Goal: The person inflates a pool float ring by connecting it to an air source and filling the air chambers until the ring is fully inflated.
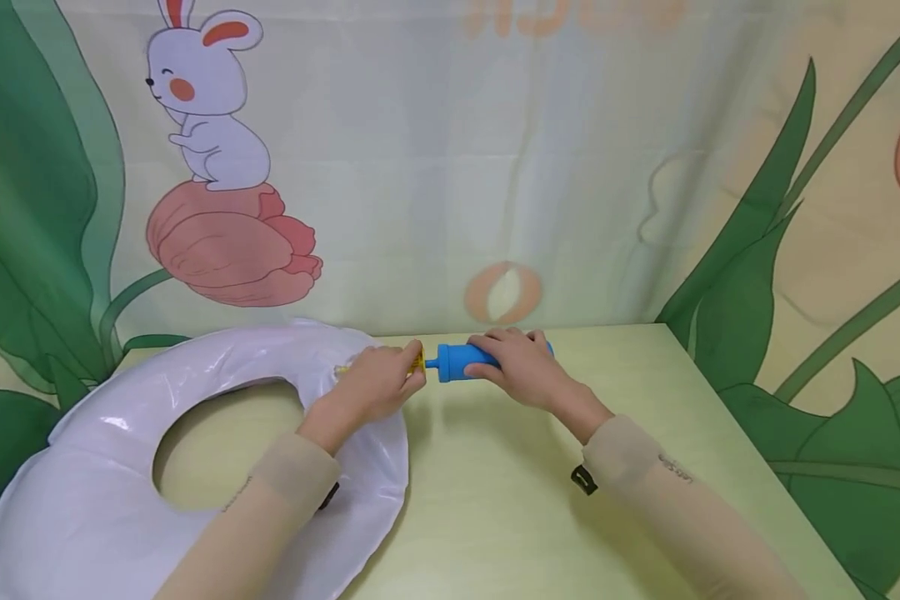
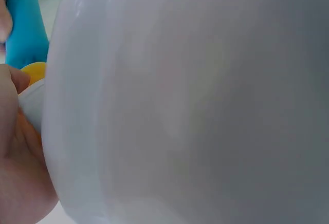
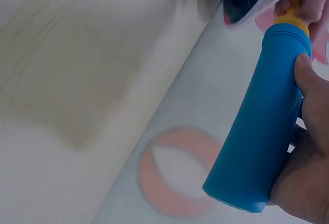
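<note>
My right hand (image 1: pixel 521 362) grips the blue barrel of a hand pump (image 1: pixel 457 362), which lies nearly level above the table. A short blue rod joins the barrel to a yellow end piece (image 1: pixel 422 362). Around that yellow piece curl the fingers of my left hand (image 1: pixel 375 379), and a yellow tip pokes out on its far side. Just behind the left hand is a white inflatable swim ring (image 1: pixel 112 417), puffed up with some creases. In the left wrist view the ring (image 2: pixel 180 100) fills most of the picture. The right wrist view shows the pump's barrel (image 3: pixel 262 121) along its length.
A pale yellow-green table (image 1: pixel 510 500) lies under the ring and hands. Behind it hangs a printed cloth (image 1: pixel 420 167) with a rabbit, tulips and leaves. The ring covers the table's left side. Dark straps show below both sleeves.
</note>
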`<state>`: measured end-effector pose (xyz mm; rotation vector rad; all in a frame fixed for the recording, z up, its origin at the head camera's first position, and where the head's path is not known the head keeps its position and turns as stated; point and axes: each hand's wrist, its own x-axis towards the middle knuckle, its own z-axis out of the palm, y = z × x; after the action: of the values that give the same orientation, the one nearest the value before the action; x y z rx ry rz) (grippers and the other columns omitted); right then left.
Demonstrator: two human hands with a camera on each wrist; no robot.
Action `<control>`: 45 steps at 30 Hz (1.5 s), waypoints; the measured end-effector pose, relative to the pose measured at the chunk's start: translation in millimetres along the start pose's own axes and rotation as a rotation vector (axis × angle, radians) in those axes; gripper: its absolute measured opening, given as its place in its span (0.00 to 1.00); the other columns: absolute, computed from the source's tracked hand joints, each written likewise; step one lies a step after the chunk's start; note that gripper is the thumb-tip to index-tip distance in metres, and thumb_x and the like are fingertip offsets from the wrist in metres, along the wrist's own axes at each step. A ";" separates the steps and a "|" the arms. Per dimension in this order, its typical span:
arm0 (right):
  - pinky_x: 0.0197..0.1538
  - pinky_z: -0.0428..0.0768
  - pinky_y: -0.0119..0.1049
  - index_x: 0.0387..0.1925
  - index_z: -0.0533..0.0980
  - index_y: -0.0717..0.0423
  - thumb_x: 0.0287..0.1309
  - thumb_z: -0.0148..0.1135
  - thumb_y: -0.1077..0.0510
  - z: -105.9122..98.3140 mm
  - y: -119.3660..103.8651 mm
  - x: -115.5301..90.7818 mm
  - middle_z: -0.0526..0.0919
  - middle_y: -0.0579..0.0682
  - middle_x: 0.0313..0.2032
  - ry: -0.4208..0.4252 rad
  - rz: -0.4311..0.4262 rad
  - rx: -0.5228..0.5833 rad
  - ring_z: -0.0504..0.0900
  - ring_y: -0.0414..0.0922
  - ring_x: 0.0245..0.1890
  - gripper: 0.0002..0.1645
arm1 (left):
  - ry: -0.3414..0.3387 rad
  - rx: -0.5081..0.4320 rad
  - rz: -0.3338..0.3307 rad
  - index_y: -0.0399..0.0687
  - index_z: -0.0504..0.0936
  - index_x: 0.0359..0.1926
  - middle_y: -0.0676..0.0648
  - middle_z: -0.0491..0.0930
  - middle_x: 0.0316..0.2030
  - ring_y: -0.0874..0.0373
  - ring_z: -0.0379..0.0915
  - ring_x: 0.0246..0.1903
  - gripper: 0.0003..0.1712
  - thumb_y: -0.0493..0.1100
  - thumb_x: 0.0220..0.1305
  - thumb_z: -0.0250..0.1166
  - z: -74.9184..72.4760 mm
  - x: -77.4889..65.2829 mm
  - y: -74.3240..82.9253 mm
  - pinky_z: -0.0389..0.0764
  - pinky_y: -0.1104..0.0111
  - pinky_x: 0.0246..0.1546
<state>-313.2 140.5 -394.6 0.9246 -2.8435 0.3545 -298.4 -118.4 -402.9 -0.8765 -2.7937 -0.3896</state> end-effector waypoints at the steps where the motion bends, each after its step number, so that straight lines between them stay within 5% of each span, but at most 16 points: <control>1: 0.55 0.66 0.58 0.69 0.73 0.51 0.72 0.55 0.36 1.2 -3.5 1.6 0.78 0.53 0.62 0.002 -0.008 -0.005 0.75 0.55 0.61 0.34 | 0.003 -0.003 -0.003 0.44 0.69 0.41 0.50 0.68 0.20 0.53 0.67 0.21 0.07 0.43 0.68 0.51 1.0 -0.8 1.3 0.69 0.58 0.29; 9: 0.57 0.63 0.57 0.69 0.74 0.49 0.71 0.58 0.37 -5.9 10.3 0.7 0.78 0.52 0.60 -0.003 -0.003 0.028 0.74 0.50 0.58 0.33 | 0.079 -0.036 0.004 0.47 0.70 0.38 0.53 0.66 0.18 0.54 0.65 0.21 0.04 0.42 0.68 0.52 -2.7 -9.9 -12.5 0.67 0.60 0.28; 17: 0.61 0.60 0.61 0.70 0.72 0.51 0.70 0.59 0.37 -19.1 50.5 -13.8 0.76 0.56 0.63 -0.017 0.031 0.065 0.71 0.55 0.64 0.35 | 0.033 -0.065 -0.063 0.49 0.73 0.41 0.52 0.71 0.21 0.53 0.67 0.23 0.06 0.43 0.68 0.51 -12.8 -22.5 -33.6 0.68 0.59 0.31; 22: 0.60 0.60 0.62 0.70 0.71 0.53 0.71 0.60 0.39 -16.8 65.4 -23.5 0.75 0.58 0.65 -0.016 0.051 0.060 0.69 0.57 0.65 0.35 | 0.053 -0.050 -0.040 0.49 0.73 0.40 0.53 0.72 0.22 0.54 0.68 0.23 0.05 0.43 0.67 0.52 -11.0 -23.1 -37.1 0.69 0.58 0.32; 30: 0.58 0.62 0.62 0.69 0.73 0.54 0.71 0.59 0.39 -4.4 40.0 -13.8 0.77 0.57 0.63 0.046 -0.021 0.004 0.73 0.58 0.63 0.34 | 0.121 -0.022 0.015 0.47 0.70 0.36 0.53 0.66 0.19 0.55 0.64 0.21 0.02 0.41 0.64 0.53 -3.3 -16.9 -19.4 0.68 0.60 0.29; 38: 0.55 0.66 0.59 0.69 0.72 0.53 0.72 0.56 0.37 8.3 -1.3 2.7 0.78 0.55 0.61 0.040 -0.046 -0.005 0.75 0.56 0.60 0.35 | 0.075 0.013 -0.014 0.44 0.71 0.39 0.50 0.68 0.22 0.53 0.68 0.24 0.06 0.42 0.68 0.53 5.1 -3.5 4.3 0.72 0.55 0.36; 45: 0.56 0.64 0.57 0.69 0.73 0.50 0.71 0.56 0.37 -0.1 -1.9 5.5 0.79 0.52 0.59 0.007 -0.048 0.025 0.76 0.52 0.58 0.34 | 0.064 -0.061 -0.051 0.46 0.73 0.41 0.51 0.74 0.24 0.53 0.68 0.22 0.06 0.43 0.68 0.55 -0.4 -7.5 -0.6 0.70 0.60 0.29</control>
<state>-316.5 135.9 -393.1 0.9924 -2.8115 0.3879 -292.6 -123.0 -404.6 -0.7912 -2.7631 -0.5042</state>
